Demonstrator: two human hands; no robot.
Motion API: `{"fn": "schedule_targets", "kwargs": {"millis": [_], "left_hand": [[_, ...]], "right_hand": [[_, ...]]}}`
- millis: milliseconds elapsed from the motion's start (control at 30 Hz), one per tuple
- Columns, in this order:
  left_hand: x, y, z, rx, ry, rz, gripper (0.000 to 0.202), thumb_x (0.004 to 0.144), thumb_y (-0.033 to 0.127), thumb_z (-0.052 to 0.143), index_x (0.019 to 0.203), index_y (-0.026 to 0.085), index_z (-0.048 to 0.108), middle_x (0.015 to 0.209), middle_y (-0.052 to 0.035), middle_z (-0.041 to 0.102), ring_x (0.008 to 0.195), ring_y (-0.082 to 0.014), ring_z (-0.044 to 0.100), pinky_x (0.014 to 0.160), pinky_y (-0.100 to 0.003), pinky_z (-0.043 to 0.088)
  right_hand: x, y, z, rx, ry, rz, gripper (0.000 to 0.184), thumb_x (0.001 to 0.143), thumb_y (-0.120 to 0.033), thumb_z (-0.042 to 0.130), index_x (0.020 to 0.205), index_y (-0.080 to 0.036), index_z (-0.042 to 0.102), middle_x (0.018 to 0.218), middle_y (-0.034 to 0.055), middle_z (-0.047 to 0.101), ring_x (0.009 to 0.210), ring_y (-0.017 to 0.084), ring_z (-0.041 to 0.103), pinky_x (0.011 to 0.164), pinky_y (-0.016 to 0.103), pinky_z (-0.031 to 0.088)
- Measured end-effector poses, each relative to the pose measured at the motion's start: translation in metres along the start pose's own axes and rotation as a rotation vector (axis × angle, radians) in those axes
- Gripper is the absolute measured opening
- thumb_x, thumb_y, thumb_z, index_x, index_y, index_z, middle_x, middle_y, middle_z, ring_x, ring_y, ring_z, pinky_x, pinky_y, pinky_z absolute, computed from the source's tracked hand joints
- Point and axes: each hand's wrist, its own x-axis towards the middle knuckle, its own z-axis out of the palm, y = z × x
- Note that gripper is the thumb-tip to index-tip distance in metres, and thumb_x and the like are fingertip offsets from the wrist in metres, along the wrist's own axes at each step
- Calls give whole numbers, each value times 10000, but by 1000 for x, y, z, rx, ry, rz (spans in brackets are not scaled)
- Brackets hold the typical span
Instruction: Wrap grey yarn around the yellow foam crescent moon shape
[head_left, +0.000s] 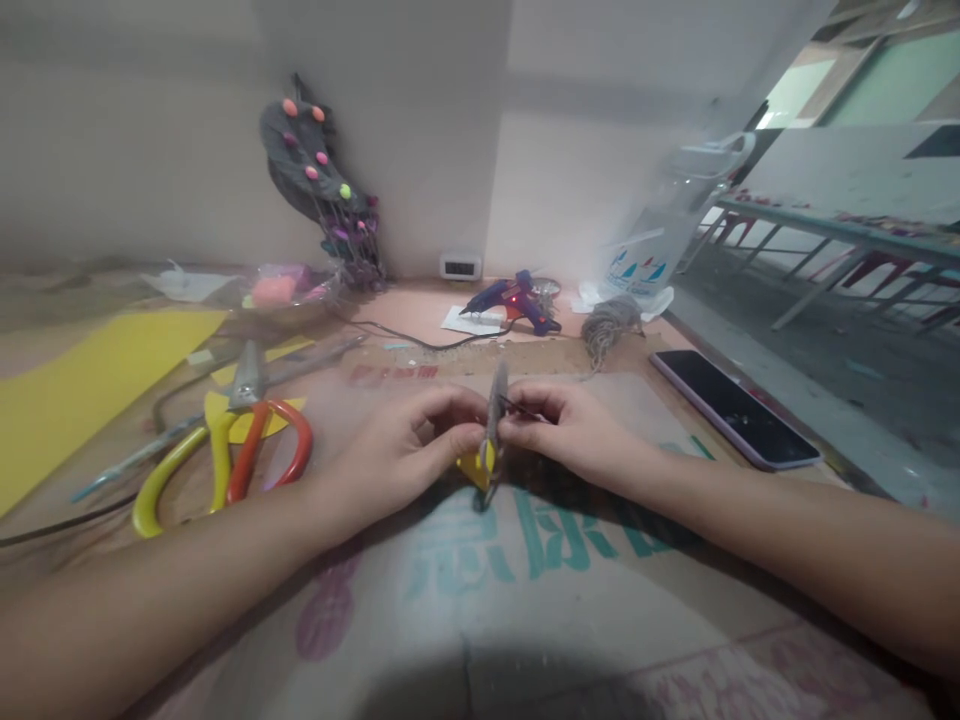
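Observation:
Above the middle of the printed work sheet, my left hand [420, 440] pinches a small flat grey piece [496, 395] with a yellow part [478, 468] on its near side. The piece stands almost edge-on to me, so its full shape is hidden. My right hand [555, 415] has its thumb and fingers pressed together at the piece's right side. A thin dark strand [521, 408] shows by those fingertips. Left of my left hand lie scissors [259, 450] with red and yellow handles.
A glue gun [517, 300] with a red light lies at the back, its cord running left. Grey yarn [607, 328], a phone [739, 408] and a clear bottle [649, 230] are rightward. Yellow sheet [97, 380] is left; a grey crescent decoration [300, 160] leans against the wall.

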Motion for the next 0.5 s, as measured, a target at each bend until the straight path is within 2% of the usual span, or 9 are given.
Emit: {"fn": "schedule_targets", "kwargs": {"millis": [100,233,367,500], "left_hand": [[0,-2,0,-43,26,-17,206,885,344,537,989,192,631,880,-21,672,833,-163,611,740,-254,487],[2,-6,-3,-128,16,-123,302,926,389,441,917,160,638,705,0,604,644,-129,554,578,-225,439],[4,-7,-4,-85,-45,-91,353,904,408,469,677,161,579,647,16,549,607,-112,507,544,-210,390],[5,-5,-2,40,-61,-108,309,874,388,518,672,163,585,636,21,538,607,-116,489,541,-215,372]], "right_hand": [[-5,-6,-4,-2,116,17,241,763,-382,609,658,-184,523,636,-23,491,585,107,445,543,238,366],[-8,-9,-7,-59,211,-44,346,804,-427,560,589,-193,424,582,-38,373,539,88,354,484,215,298],[-5,-5,-7,-145,192,-43,332,792,-425,577,590,-181,475,578,-38,403,551,87,361,495,214,288],[-4,1,-4,-138,187,-26,280,777,-405,602,632,-171,548,598,-33,473,564,90,404,503,214,296]]}}
